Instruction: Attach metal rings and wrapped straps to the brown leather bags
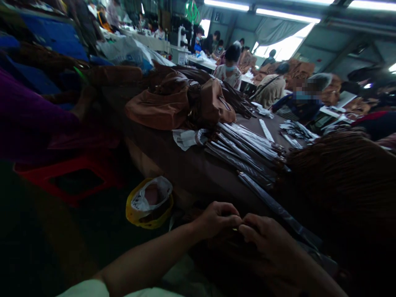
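Yellow-rimmed plastic bag [150, 202] on the floor, soft brown leather bags [161, 109] heaped on the desk [185, 165]. Your left hand [216, 220] and right hand [262, 235] meet at the fingertips, pinching something too small to tell; many long plastic-wrapped strips [244, 152] lie stacked beyond, shaggy brown fringe [340, 177] far right

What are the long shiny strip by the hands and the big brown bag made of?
The long strip seems wrapped in clear plastic film, judging by its glossy streaks; what's inside is too dark to tell. The brown bag looks like soft leather or imitation leather, with a dull sheen and floppy folds, but the look can't settle which.
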